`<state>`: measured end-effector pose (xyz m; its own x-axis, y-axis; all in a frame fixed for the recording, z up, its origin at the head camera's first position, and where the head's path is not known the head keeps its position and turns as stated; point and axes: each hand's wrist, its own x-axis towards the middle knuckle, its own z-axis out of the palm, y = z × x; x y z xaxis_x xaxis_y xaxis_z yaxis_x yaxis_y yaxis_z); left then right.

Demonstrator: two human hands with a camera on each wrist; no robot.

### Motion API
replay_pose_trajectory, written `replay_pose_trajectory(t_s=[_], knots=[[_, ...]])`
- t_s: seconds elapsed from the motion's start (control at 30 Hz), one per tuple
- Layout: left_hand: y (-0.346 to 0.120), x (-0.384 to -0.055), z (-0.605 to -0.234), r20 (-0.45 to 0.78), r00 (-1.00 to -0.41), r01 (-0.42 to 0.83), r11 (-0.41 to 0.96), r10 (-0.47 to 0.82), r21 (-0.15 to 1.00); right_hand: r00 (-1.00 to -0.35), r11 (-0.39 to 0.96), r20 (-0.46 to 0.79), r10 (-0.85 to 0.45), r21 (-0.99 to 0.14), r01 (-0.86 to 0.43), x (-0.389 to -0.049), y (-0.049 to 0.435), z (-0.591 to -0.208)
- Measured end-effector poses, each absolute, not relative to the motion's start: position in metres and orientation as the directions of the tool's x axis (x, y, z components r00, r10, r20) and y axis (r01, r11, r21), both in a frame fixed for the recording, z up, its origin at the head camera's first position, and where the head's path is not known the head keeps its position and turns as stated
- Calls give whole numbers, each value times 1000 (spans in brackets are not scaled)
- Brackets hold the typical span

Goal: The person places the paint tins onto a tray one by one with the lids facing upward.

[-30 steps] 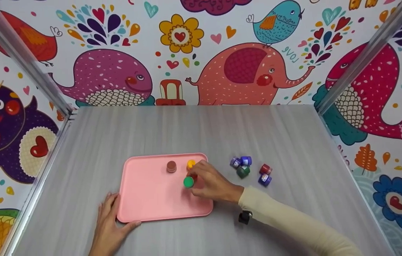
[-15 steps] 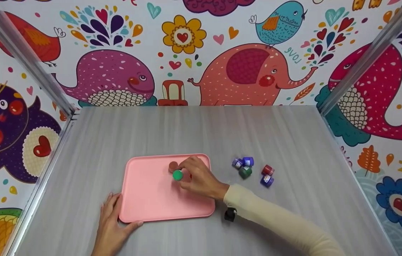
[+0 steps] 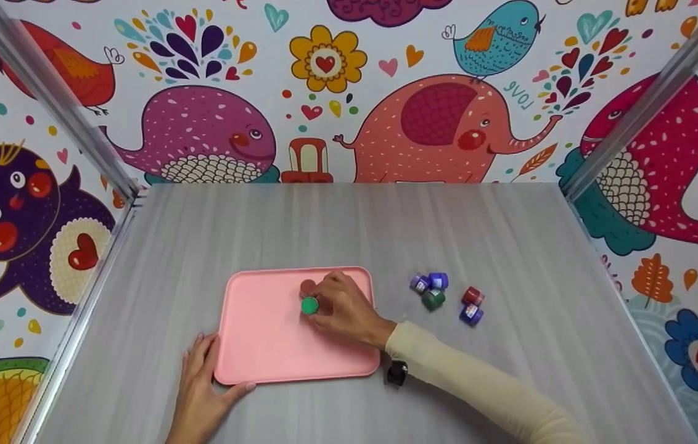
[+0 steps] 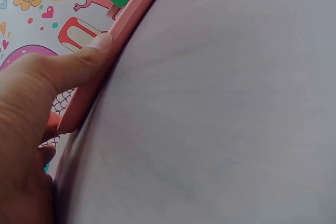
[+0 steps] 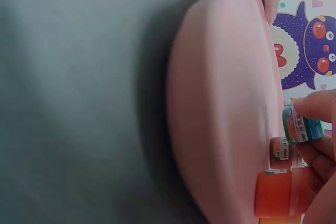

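A pink tray (image 3: 275, 345) lies on the table. My left hand (image 3: 204, 394) holds its near left corner, thumb along the near rim and fingers on the left side. Over the tray, my right hand (image 3: 349, 311) pinches a small paint jar with a green lid (image 3: 309, 305); its label shows in the right wrist view, where the jar (image 5: 302, 124) is between thumb and fingers. Just behind stands a brown paint jar (image 3: 307, 287), partly covered by the right hand. An orange-red jar (image 5: 278, 193) and a sliver of a yellow one (image 5: 278, 220) also stand on the tray, hidden by the hand in the head view.
Right of the tray lie several loose paint jars: two purple-blue ones (image 3: 438, 281) beside a dark green jar (image 3: 433, 299), and a red jar (image 3: 473, 296) touching another blue-purple jar (image 3: 472, 314). Printed walls with metal corner posts (image 3: 645, 105) border the table.
My right hand has moved left and slightly away across the tray with the green-lidded jar, stopping close to the brown jar. My left hand stays at the tray corner; the head view shifts slightly.
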<state>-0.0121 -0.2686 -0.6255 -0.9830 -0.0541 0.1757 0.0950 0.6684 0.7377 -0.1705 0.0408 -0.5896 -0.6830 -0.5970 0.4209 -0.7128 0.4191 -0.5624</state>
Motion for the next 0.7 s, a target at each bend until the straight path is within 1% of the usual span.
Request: replay_pose_trajectory(t_s=[0.2,0.3,0.5,0.6,0.7], knots=[[-268,-9,-626,233,-971,138,677,-51,723,-654,420,455,-605,-516,-747,-172,37,-595],[-267,-9,-626,254,-966,158,676,-45,720,-653,433,465,-598,-498,-751,-172,39,-597],[-267,-10,-627,223,-974,134,682,-44,719,-651,495,445,-615,-425,-758,-170,42,-595],[-268,-10,-626,204,-978,114,685,-51,720,-635,512,437,-637,-376,-772,-169,46,-591],[-270,-9,-626,184,-982,100,682,-52,724,-610,489,472,-637,-364,-793,-167,52,-589]])
